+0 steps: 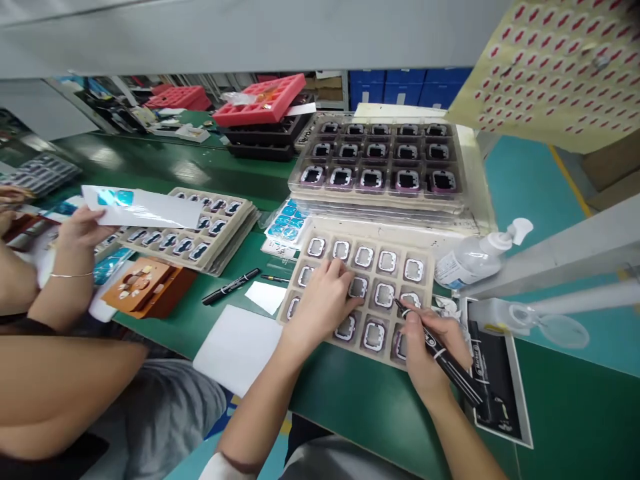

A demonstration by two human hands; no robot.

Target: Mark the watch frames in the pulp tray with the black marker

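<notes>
A black marker pen [445,357] is gripped in my right hand [430,347], its tip pointing at a part in the middle of the beige plastic tray [327,233]. Square frame parts [385,295] with white rims and dark purple sides sit in the tray's pockets. My left hand [325,300] rests over the tray with bent fingers. Its thumb and forefinger lie at the edges of one square frame part [358,287], and the palm hides several pockets at the left.
Stacked clear-lidded trays [375,160] stand behind. A pump bottle [470,260] and a black box [500,387] are at right. Left lie a white sheet [240,347], another marker [231,287] and an orange fixture [145,287]. A co-worker's hand [83,230] holds a white film sheet [150,208].
</notes>
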